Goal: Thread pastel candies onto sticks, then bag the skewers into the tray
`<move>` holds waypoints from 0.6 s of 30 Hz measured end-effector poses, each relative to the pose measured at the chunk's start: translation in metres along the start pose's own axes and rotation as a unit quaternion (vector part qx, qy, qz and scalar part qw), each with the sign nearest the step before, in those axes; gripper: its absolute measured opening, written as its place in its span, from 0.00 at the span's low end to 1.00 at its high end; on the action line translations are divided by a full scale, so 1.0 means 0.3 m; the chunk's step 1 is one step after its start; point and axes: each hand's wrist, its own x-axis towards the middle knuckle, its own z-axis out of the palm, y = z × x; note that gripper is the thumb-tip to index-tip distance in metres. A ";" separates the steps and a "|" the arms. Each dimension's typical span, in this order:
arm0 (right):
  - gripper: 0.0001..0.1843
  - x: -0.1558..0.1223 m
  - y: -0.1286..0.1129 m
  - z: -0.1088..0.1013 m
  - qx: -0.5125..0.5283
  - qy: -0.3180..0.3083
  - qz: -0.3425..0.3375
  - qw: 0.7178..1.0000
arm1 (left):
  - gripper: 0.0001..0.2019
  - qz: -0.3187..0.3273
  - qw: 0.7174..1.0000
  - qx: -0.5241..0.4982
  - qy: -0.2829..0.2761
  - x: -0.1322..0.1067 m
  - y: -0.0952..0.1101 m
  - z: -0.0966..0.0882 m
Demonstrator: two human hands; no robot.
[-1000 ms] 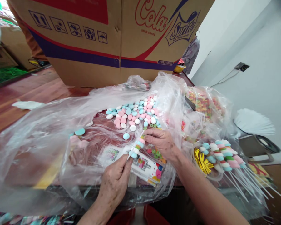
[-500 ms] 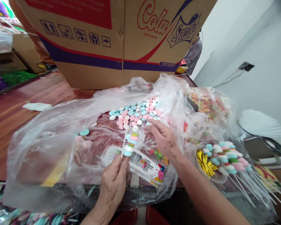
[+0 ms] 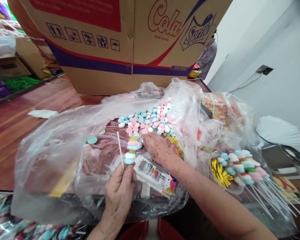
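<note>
My left hand [image 3: 120, 190] is closed around the lower end of a candy skewer [image 3: 131, 150]. Soft discs in blue, white and pink, with green and orange rings between them, are stacked upright on it. From the same grip a thin white stick [image 3: 120, 148] stands up, leaning left. My right hand [image 3: 156, 148] is beside the upper part of the skewer, fingers drawn together; what they hold is hidden. Behind the hands lies a loose pile of pink, blue and white candies [image 3: 146, 120]. Gummy rings [image 3: 176, 145] lie partly behind my right forearm.
Printed packets [image 3: 152, 173] lie on crumpled clear plastic [image 3: 52, 156]. A large carton [image 3: 102, 76] stands at the back. On the right, finished skewers [image 3: 247, 163] rest by gold ties [image 3: 220, 173], near a grey jug [image 3: 285, 158]. Another person [image 3: 208, 56] is partly visible behind the carton.
My right hand has moved left, from the candy pile to the skewer's upper part. The skewer has shifted slightly left, and the white stick now leans left, apart from it.
</note>
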 end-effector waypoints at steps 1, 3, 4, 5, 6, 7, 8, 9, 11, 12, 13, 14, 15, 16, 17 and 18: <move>0.11 0.000 0.005 0.001 0.005 0.008 0.006 1.000 | 0.13 -0.016 0.999 -0.033 -0.001 0.000 -0.002 0.001; 0.11 0.006 0.012 0.001 0.021 0.027 0.018 0.999 | 0.12 -0.041 0.995 -0.090 0.001 -0.001 -0.004 0.003; 0.10 0.010 0.012 0.001 0.031 0.035 0.018 0.999 | 0.12 -0.046 0.993 -0.106 0.005 -0.002 -0.004 0.004; 0.10 0.013 0.009 0.000 0.043 0.042 0.011 0.998 | 0.11 -0.049 0.992 -0.116 0.007 -0.003 -0.004 0.005; 0.09 0.015 0.004 0.001 0.054 0.046 -0.001 0.997 | 0.11 -0.051 0.991 -0.121 0.006 -0.003 -0.002 0.005; 0.08 0.016 -0.001 0.002 0.063 0.048 -0.018 0.997 | 0.11 -0.054 0.991 -0.123 0.005 -0.004 0.000 0.005; 0.07 0.015 -0.007 0.006 0.069 0.047 -0.035 0.996 | 0.11 -0.056 0.991 -0.124 0.003 -0.004 0.003 0.006; 0.07 0.014 -0.013 0.011 0.072 0.046 -0.050 0.995 | 0.11 -0.058 0.991 -0.123 0.001 -0.004 0.005 0.006; 0.07 0.008 -0.020 0.028 0.073 0.044 -0.069 0.994 | 0.12 -0.057 0.991 -0.121 -0.001 -0.004 0.007 0.005; 0.08 0.005 -0.021 0.039 0.072 0.043 -0.073 0.994 | 0.12 -0.055 0.991 -0.122 -0.001 -0.004 0.007 0.005; 0.08 0.003 -0.022 0.050 0.072 0.042 -0.075 0.994 | 0.12 -0.053 0.991 -0.121 0.000 -0.003 0.005 0.005; 0.09 0.002 -0.021 0.062 0.074 0.042 -0.076 0.993 | 0.12 -0.051 0.992 -0.116 -0.001 -0.003 0.003 0.004; 0.09 0.002 -0.021 0.073 0.078 0.041 -0.078 0.993 | 0.13 -0.050 0.993 -0.109 -0.002 -0.002 0.000 0.003; 0.10 0.003 -0.021 0.084 0.085 0.039 -0.079 0.992 | 0.14 -0.049 0.994 -0.098 -0.006 -0.001 -0.003 0.001; 0.11 0.005 -0.022 0.093 0.096 0.037 -0.080 0.991 | 0.15 -0.048 0.995 -0.085 -0.008 0.000 -0.006 -0.001; 0.11 0.008 -0.022 0.100 0.110 0.035 -0.080 0.990 | 0.16 -0.047 0.996 -0.069 -0.010 0.001 -0.008 -0.003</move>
